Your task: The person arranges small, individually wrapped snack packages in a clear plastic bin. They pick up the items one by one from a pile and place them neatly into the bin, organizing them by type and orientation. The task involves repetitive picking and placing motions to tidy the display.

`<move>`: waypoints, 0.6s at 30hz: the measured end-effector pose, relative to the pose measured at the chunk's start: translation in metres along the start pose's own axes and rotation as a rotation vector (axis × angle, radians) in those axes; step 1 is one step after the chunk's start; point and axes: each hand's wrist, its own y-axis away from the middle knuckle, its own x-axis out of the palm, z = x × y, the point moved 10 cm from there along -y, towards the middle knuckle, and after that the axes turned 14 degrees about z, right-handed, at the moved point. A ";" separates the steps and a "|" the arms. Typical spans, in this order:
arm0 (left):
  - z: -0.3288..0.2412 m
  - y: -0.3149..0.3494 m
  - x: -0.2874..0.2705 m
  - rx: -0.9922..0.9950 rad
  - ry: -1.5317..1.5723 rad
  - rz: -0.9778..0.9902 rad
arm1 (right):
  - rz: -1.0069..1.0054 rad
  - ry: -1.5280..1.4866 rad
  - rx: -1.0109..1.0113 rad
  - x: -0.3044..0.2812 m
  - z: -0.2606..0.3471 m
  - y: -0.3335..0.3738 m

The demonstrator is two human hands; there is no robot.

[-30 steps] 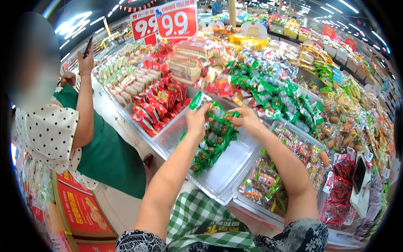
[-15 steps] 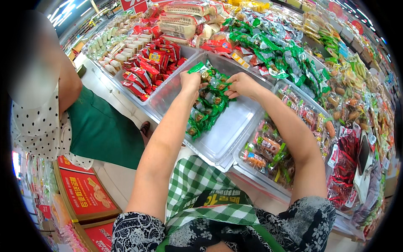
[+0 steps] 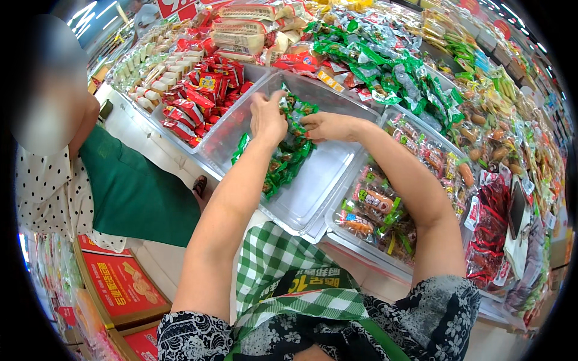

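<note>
Small green snack packets [image 3: 283, 171] with clear windows lie in a heap on the left side of a clear plastic bin [image 3: 328, 180]. Above the heap is my left hand [image 3: 268, 117], slightly blurred, its thumb and fingers spread with nothing seen between them. My right hand [image 3: 330, 127] reaches in from the right, its bent fingertips pinching a green packet at the heap's upper right edge. Part of the heap is hidden behind my left hand and forearm. One green packet [image 3: 242, 146] lies left of my left wrist, against the bin's left side.
Red packets [image 3: 208, 90] fill the bin on the left. To the right, another bin [image 3: 337, 225] holds wrapped sausages [image 3: 376, 200]. More green packets [image 3: 415, 90] are piled behind. A person in a green apron [image 3: 135, 186] stands at the left, close to cartons [image 3: 123, 280].
My left hand has let go of the packets and opened, shifting left. Packets have spread leftward in the bin. My right hand has moved slightly left and down. The whole view has shifted a little.
</note>
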 end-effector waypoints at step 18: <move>0.005 -0.008 0.025 0.026 -0.134 0.254 | -1.040 0.641 -0.407 -0.047 0.068 0.083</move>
